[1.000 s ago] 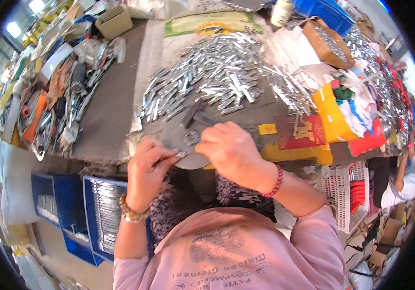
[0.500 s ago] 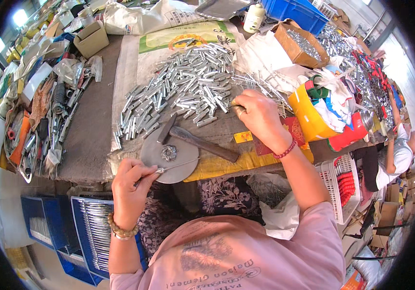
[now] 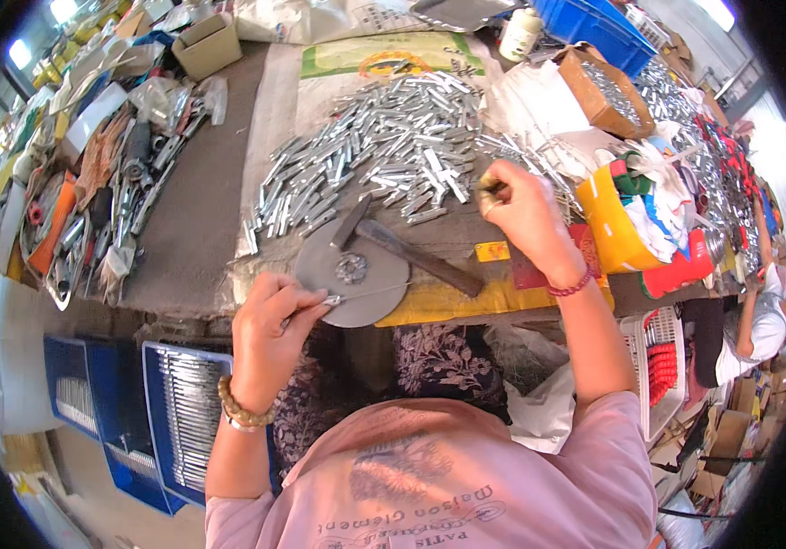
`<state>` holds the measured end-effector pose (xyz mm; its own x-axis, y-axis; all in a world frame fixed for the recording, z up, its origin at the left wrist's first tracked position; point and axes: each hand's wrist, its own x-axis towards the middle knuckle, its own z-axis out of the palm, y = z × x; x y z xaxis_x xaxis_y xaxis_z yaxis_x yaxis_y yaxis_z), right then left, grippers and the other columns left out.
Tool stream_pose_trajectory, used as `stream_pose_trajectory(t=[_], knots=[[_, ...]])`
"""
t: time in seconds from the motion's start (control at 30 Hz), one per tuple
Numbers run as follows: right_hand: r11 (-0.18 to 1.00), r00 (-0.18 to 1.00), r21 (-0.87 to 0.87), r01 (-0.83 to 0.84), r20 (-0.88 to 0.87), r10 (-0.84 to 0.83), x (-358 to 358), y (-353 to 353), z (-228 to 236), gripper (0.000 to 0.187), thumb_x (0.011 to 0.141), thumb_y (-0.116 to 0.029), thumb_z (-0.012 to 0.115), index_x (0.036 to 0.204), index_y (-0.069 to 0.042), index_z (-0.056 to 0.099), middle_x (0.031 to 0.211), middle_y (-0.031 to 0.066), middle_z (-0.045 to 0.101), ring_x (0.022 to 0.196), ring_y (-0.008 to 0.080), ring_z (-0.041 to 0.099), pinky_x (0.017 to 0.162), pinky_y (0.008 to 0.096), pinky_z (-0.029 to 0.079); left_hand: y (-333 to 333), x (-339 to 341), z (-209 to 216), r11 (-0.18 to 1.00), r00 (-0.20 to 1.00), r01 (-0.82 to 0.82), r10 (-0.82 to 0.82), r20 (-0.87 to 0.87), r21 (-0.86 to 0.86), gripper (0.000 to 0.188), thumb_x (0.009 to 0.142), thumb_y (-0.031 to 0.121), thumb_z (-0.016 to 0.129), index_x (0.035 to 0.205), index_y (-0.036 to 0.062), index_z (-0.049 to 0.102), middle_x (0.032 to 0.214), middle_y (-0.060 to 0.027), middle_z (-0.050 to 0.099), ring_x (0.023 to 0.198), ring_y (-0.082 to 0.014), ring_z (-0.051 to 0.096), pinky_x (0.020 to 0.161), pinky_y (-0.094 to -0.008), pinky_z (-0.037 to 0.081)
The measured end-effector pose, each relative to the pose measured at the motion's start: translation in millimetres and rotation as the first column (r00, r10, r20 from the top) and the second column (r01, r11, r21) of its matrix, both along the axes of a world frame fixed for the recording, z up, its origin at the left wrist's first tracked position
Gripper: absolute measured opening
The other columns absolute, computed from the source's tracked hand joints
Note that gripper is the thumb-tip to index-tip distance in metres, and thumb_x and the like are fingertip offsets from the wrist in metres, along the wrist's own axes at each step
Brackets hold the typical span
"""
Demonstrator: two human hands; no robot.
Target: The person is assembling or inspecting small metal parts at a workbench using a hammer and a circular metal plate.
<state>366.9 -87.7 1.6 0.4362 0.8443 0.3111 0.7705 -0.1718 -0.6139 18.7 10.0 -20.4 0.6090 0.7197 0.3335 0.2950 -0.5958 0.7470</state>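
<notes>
My left hand (image 3: 274, 316) is closed in a pinch on a thin metal rod (image 3: 370, 293) with a silver end piece at the fingertips. The rod reaches over a round grey disc (image 3: 386, 300) at the bench's front edge. A hammer (image 3: 425, 263) lies with its head on that disc, beside a small ring-shaped metal part (image 3: 351, 267). My right hand (image 3: 530, 215) is raised to the right of the hammer, fingers curled together; what they hold, if anything, cannot be made out. Beyond it spreads a heap of short silver metal tubes (image 3: 393, 137), with loose thin rods (image 3: 539, 165) at its right.
A yellow container (image 3: 608, 224) stuffed with rags and a red bottle (image 3: 681, 265) stand at the right. Behind them is a cardboard box (image 3: 594, 101) of small metal parts. Tools (image 3: 91, 206) pile up at the left. Blue crates (image 3: 150, 403) holding rods sit below the bench.
The whole view has shifted, so bench and hands appear further right and higher. My left hand keeps its pinch on the rod. My right hand's curled fingers have turned slightly.
</notes>
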Motion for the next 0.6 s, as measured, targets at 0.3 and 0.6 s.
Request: stream_pose_trajectory(t=[0.3,0.6], knots=[[0.864,0.847,0.101,-0.493,0.284,0.450,-112,10,19,0.035,0.086,-0.001,0.070,0.120,-0.006,0.066,0.099,0.0131,0.072,0.089,0.0322,0.072,0.076,0.0422,0.060,0,1,2,0.992,0.998,0.018,-0.009,-0.065,0.124,0.016,0.084,0.004,0.084,0.098,0.0078,0.077,0.093,-0.0075,0.066,0.083,-0.0308,0.067,0.070,-0.0408,0.053],[0.783,0.783,0.232,-0.577,-0.113,0.611,-152,32,10,0.064,0.089,0.002,0.070,0.150,-0.008,0.055,0.090,0.0102,0.070,0.089,0.0325,0.072,0.076,0.0419,0.058,1,-2,2,0.980,0.999,0.032,-0.024,-0.045,0.196,0.012,0.088,0.009,0.081,0.099,0.0102,0.075,0.093,-0.0078,0.064,0.084,-0.0334,0.066,0.070,-0.0434,0.052]])
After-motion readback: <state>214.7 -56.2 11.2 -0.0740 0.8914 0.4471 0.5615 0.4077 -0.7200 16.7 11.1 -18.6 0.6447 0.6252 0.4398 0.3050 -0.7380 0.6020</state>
